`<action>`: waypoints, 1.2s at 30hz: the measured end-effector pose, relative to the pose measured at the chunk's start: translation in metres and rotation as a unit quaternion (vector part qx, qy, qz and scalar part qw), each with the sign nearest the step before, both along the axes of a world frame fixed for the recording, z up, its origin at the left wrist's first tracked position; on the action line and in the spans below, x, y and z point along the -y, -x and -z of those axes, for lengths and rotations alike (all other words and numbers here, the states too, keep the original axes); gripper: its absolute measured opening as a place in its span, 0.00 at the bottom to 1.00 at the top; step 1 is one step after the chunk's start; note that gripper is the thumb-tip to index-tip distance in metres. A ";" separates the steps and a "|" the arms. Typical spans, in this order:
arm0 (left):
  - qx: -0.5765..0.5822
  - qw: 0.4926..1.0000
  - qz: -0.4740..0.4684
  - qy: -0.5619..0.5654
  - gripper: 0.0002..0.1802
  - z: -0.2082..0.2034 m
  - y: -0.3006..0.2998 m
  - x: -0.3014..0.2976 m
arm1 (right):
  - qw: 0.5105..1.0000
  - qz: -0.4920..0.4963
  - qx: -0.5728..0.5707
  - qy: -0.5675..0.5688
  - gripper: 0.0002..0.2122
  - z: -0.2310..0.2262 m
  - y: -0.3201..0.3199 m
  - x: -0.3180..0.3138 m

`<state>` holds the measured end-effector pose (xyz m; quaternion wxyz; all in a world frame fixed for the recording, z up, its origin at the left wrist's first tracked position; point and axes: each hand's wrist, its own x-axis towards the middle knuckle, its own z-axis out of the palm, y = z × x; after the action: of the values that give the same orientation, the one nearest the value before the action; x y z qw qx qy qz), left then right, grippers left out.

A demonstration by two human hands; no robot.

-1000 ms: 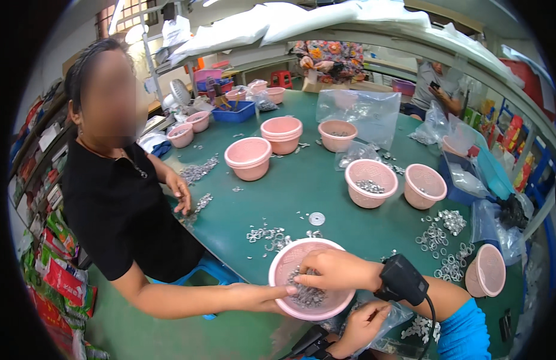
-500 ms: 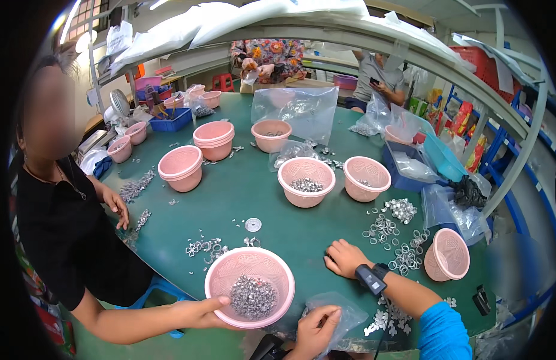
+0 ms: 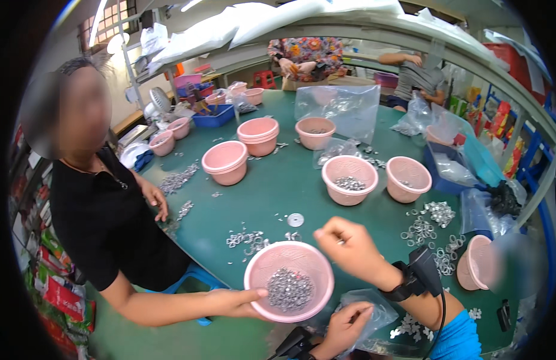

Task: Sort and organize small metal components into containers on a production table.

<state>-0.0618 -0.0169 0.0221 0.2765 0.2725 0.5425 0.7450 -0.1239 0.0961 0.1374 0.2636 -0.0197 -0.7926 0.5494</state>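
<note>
My right hand [image 3: 349,247] is raised over the green table, its fingers pinched round a small silvery metal piece [image 3: 341,242]. Below it, my left hand [image 3: 348,329] is closed at the edge of a clear plastic bag [image 3: 377,311] by the near table edge. Just left of my hands is a pink plastic basket [image 3: 254,264] with many small grey metal parts [image 3: 290,290] in it. A co-worker's hand [image 3: 239,302] grips that basket by its rim.
A co-worker in black [image 3: 119,222] stands at the left. Pink baskets of metal parts [image 3: 350,195] stand farther back. Metal rings [image 3: 419,233] and flat white pieces [image 3: 413,327] lie to the right, near a tipped pink basket [image 3: 475,264]. A metal disc [image 3: 295,219] lies beyond the held basket.
My right hand has lifted off the table and come towards the held basket, its fingers now pinched. The whole view has shifted, so the scene sits farther right.
</note>
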 end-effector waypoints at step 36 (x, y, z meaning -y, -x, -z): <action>-0.377 0.913 -0.136 0.074 0.04 -0.083 0.065 -0.016 | 0.913 0.325 0.164 -0.185 0.07 0.105 -0.298 0.006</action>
<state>-0.1271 -0.0014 0.1051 -0.0332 0.4357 0.6917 0.5750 0.1745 0.0904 0.0320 0.2930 -0.3169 -0.8621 0.2655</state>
